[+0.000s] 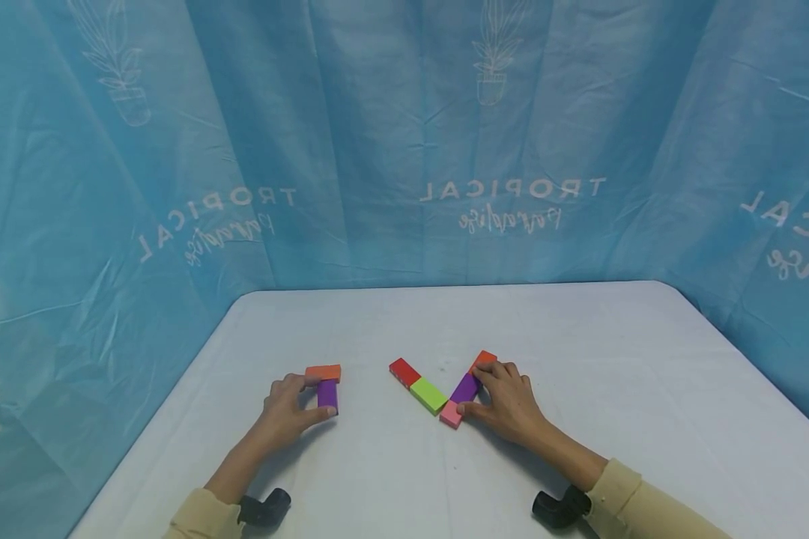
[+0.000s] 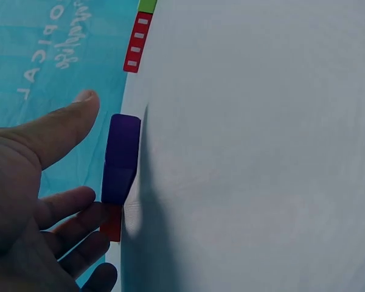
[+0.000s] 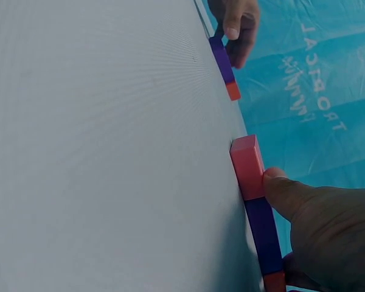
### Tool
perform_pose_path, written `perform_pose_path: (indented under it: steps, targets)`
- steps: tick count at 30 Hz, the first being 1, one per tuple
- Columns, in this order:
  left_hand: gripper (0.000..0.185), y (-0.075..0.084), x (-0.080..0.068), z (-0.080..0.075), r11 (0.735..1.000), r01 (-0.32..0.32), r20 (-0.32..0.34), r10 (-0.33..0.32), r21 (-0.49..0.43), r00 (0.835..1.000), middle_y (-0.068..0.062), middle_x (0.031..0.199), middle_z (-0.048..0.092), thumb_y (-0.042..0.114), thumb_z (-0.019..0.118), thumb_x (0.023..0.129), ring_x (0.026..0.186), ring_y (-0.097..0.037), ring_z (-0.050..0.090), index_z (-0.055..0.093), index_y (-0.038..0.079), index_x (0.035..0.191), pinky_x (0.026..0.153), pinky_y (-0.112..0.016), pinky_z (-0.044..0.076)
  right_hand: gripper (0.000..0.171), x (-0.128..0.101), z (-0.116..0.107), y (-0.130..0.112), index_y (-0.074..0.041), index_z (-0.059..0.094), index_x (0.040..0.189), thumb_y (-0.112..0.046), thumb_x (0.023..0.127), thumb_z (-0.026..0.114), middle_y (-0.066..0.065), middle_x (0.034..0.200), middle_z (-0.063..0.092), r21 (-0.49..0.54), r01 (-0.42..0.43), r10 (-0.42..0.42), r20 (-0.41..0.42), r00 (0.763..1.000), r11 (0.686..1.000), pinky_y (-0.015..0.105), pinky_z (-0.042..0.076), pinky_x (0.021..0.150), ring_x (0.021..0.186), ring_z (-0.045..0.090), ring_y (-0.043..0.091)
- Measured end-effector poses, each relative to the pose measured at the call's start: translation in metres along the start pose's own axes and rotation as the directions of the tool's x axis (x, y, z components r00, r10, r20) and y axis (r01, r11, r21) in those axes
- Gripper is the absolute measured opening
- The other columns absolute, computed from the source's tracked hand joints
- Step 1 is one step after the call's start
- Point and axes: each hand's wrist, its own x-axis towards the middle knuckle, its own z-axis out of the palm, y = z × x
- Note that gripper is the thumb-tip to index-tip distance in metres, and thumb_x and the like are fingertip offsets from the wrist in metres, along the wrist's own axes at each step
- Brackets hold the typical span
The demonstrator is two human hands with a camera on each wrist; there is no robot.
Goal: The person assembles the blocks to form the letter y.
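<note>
On the white table (image 1: 580, 352) my left hand (image 1: 315, 397) grips a purple block (image 1: 327, 395) lying flat, thumb at its near end and fingers at its far end. An orange block (image 1: 323, 372) lies across that far end. In the left wrist view the purple block (image 2: 121, 155) sits between my thumb and curled fingers (image 2: 79, 210). My right hand (image 1: 482, 392) pinches a line of three blocks: pink (image 1: 451, 413), purple (image 1: 465, 388), orange (image 1: 483, 360). Its thumb (image 3: 277, 182) presses the pink block (image 3: 250, 164). A red block (image 1: 404, 371) and a green block (image 1: 428, 394) join them in a V.
A blue curtain (image 1: 404, 150) printed with "TROPICAL" hangs round the back and both sides of the table. The table's left edge (image 1: 175, 404) runs close to my left hand. Black wrist mounts (image 1: 264, 509) sit on both forearms near the front.
</note>
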Motion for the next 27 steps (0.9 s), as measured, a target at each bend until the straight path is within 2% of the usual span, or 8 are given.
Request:
perform_pose_path:
  steps: [7, 11, 21, 27]
  targets:
    - [0.075, -0.003, 0.003, -0.001, 1.000, -0.005, 0.023, 0.004, 0.031, 1.000, -0.017, 0.135, 0.045, 0.041, 0.077, 0.074, 0.123, -0.035, 0.033, 0.047, 0.006, 0.133, 0.099, -0.059, 0.034, 0.072, 0.000, 0.000, 0.000, -0.005, 0.059, 0.127, -0.049, 0.072, 0.075, 0.007, 0.127, 0.056, 0.006, -0.005, 0.005, 0.001, 1.000, 1.000, 0.043, 0.037, 0.084, 0.118, 0.046, 0.029]
    - [0.076, -0.004, 0.005, 0.000, 0.998, -0.030, 0.019, 0.029, 0.056, 0.999, -0.017, 0.134, 0.046, 0.040, 0.078, 0.072, 0.123, -0.034, 0.034, 0.048, 0.007, 0.133, 0.098, -0.059, 0.034, 0.073, 0.000, 0.000, 0.000, -0.005, 0.058, 0.128, -0.048, 0.072, 0.075, 0.008, 0.128, 0.056, 0.007, -0.005, 0.005, 0.001, 1.000, 1.000, 0.044, 0.037, 0.084, 0.119, 0.045, 0.029]
    - [0.074, -0.008, 0.010, 0.002, 0.993, -0.090, 0.015, 0.089, 0.078, 0.996, -0.017, 0.130, 0.050, 0.035, 0.080, 0.070, 0.121, -0.035, 0.036, 0.049, 0.006, 0.131, 0.098, -0.058, 0.029, 0.072, 0.000, 0.001, 0.000, -0.006, 0.058, 0.128, -0.048, 0.072, 0.075, 0.008, 0.127, 0.056, 0.008, -0.004, 0.004, 0.003, 1.000, 1.000, 0.043, 0.037, 0.083, 0.118, 0.046, 0.029]
    - [0.072, -0.011, 0.012, 0.004, 0.992, -0.094, 0.015, 0.093, 0.088, 0.996, -0.017, 0.130, 0.051, 0.033, 0.080, 0.071, 0.121, -0.035, 0.037, 0.050, 0.006, 0.130, 0.099, -0.058, 0.028, 0.071, 0.000, 0.001, 0.000, -0.006, 0.058, 0.128, -0.046, 0.072, 0.076, 0.008, 0.128, 0.056, 0.007, -0.013, 0.013, 0.012, 1.000, 1.000, 0.044, 0.038, 0.084, 0.118, 0.046, 0.029]
